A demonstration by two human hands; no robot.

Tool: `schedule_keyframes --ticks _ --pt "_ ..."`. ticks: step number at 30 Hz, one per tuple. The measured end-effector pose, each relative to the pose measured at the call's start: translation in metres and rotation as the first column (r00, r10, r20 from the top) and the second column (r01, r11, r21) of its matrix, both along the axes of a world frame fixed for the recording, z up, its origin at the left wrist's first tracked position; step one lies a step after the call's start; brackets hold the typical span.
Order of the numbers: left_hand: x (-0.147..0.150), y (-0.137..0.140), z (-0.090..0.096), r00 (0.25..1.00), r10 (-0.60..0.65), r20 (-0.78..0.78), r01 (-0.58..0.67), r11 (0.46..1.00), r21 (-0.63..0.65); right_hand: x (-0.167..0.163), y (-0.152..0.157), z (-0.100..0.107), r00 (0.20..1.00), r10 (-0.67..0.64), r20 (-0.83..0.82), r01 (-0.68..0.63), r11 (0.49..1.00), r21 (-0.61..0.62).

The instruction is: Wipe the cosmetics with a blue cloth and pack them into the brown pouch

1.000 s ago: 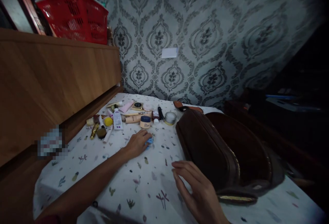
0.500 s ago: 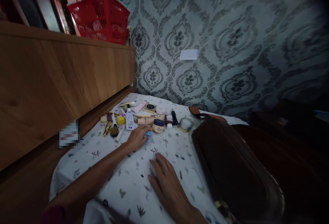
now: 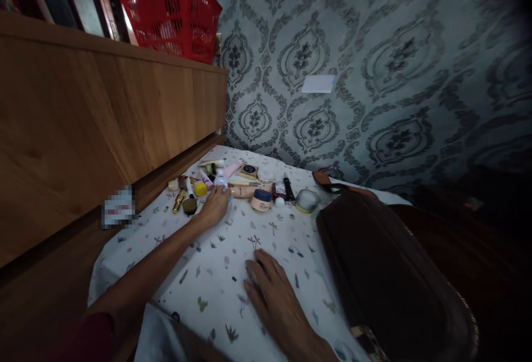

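Blue peeks from the left hand (image 3: pixel 215 207), whose curled fingers are clamped on a small, mostly hidden item (image 3: pixel 230 197) just in front of the lavender bottle (image 3: pixel 220 178). Nearer the camera, the right hand (image 3: pixel 276 304), its fingers slightly apart, is over the cloth-covered surface (image 3: pixel 216 279). Farther out, a navy-lidded jar (image 3: pixel 261 200) stands right of the left hand, a dark brown bag (image 3: pixel 378 273) lies right of both hands, and a red basket (image 3: pixel 187 24) sits on the wooden cabinet (image 3: pixel 166 107).
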State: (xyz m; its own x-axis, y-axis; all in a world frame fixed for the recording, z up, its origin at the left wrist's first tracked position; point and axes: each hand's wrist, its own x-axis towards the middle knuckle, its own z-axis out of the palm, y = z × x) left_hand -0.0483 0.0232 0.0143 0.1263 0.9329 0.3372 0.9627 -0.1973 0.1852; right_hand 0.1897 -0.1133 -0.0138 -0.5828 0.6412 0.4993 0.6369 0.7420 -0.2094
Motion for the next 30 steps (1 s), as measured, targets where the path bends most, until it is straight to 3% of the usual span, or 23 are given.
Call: schedule_keyframes --ticks 4,10,16,19,23,27,30 --pt "-0.002 -0.002 0.008 1.000 -0.009 -0.008 0.009 1.000 0.002 0.001 0.002 -0.006 1.000 0.011 -0.025 -0.011 1.000 0.001" --pt "-0.035 -0.001 0.033 0.964 0.259 -0.058 -0.257 0.966 0.038 0.000 0.002 -0.004 0.998 0.014 -0.058 -0.017 0.999 -0.040" --pt "-0.060 0.003 0.027 0.937 0.326 -0.123 -0.332 0.943 -0.030 0.000 0.001 0.001 0.999 0.031 -0.033 -0.033 0.998 -0.047" --pt "-0.060 0.002 0.026 0.945 0.301 -0.131 -0.305 0.952 -0.014 0.000 0.002 0.008 0.999 0.046 -0.023 -0.047 0.996 -0.070" --pt "-0.048 -0.004 0.033 0.963 0.235 -0.131 -0.233 0.972 0.027 -0.004 0.011 0.025 0.997 0.076 -0.028 -0.080 0.977 -0.199" --pt "-0.023 -0.013 0.032 0.988 0.029 -0.149 -0.020 0.998 0.063 -0.012 0.028 0.028 0.991 0.026 -0.129 -0.066 0.946 -0.318" --pt "0.002 -0.020 0.024 0.978 -0.091 -0.189 0.100 0.994 0.037 -0.017 0.036 0.018 0.977 -0.024 -0.212 -0.047 0.945 -0.324"
